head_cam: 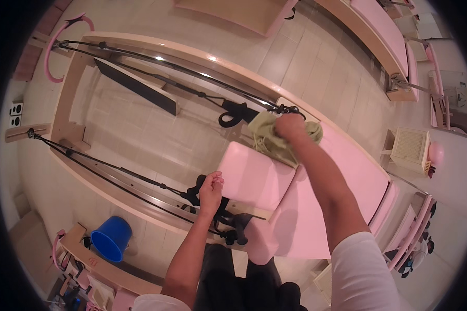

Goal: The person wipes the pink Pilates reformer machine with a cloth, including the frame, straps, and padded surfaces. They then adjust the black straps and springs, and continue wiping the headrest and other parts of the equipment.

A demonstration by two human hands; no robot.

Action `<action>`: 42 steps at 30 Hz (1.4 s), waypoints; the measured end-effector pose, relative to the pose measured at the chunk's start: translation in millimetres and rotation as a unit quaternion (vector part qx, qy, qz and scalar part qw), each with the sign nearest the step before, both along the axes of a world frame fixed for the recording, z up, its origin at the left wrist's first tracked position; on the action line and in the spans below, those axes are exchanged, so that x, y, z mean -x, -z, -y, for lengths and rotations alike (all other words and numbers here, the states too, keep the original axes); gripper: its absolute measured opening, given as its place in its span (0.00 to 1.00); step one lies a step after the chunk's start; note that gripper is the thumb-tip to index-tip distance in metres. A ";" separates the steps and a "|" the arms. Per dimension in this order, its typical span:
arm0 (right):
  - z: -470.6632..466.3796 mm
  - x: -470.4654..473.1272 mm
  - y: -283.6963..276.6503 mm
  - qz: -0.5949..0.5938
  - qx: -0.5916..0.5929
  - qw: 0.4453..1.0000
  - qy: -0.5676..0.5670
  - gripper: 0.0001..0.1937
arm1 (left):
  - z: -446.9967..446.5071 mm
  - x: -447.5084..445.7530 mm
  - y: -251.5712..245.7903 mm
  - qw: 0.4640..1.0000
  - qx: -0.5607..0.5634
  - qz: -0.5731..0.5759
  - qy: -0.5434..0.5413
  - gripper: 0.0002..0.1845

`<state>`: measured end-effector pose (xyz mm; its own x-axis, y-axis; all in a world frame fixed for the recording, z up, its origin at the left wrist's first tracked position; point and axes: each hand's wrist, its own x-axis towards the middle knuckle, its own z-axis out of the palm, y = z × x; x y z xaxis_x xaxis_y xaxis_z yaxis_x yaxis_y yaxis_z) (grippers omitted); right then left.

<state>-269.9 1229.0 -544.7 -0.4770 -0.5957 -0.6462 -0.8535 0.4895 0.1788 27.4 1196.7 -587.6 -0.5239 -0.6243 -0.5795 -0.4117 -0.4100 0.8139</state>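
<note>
In front of me is a wooden Pilates reformer with a pink padded carriage (pixel 346 167) and a pink headrest (pixel 257 175). My right hand (pixel 290 126) grips a crumpled green cloth (pixel 266 130) beside the far shoulder rest, close to the black rope and its fittings. My left hand (pixel 212 190) is raised at the near corner of the headrest, fingers loosely curled, with nothing seen in it. Below and behind that hand lie black straps (pixel 196 190). A pink shoulder rest (pixel 261 241) stands at the near side.
A blue bucket (pixel 111 239) stands on the floor at lower left. Black ropes (pixel 120 169) run along both rails to the foot end, near a pink ring (pixel 46 58). A dark-faced board (pixel 136 85) stands inside the frame. Another reformer (pixel 381 35) is at upper right.
</note>
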 end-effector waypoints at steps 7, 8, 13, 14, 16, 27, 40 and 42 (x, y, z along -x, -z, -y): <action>-61.3 -45.7 -46.8 0.075 0.255 0.961 -0.075 0.18 | -27.9 -61.6 10.9 0.997 -0.015 0.067 -0.026 0.11; -84.5 -55.3 -58.5 0.075 0.345 0.931 -0.089 0.17 | -38.1 -73.4 8.7 0.996 -0.022 0.082 -0.021 0.11; -188.9 -102.3 -162.9 0.313 0.287 0.856 0.294 0.28 | -121.8 -122.0 -28.4 0.980 -0.006 0.196 0.021 0.12; -200.4 -119.6 -171.6 0.345 0.312 0.844 0.268 0.31 | -145.4 -128.8 -40.8 0.977 -0.014 0.213 0.015 0.12; -217.2 -158.8 -163.8 0.438 0.228 0.839 0.228 0.30 | -187.1 -129.1 -51.2 0.973 -0.113 0.202 0.014 0.14; -253.9 -246.1 78.6 0.554 0.367 0.679 0.312 0.15 | -254.0 -70.7 -50.8 0.940 0.102 0.217 -0.243 0.19; -274.0 -330.6 57.7 0.349 0.479 0.428 0.682 0.18 | -247.8 -72.2 -38.6 0.944 0.074 0.226 -0.228 0.18; -277.3 -339.0 16.1 0.338 0.517 0.477 0.625 0.19 | -249.0 -73.8 -33.0 0.946 0.049 0.190 -0.258 0.18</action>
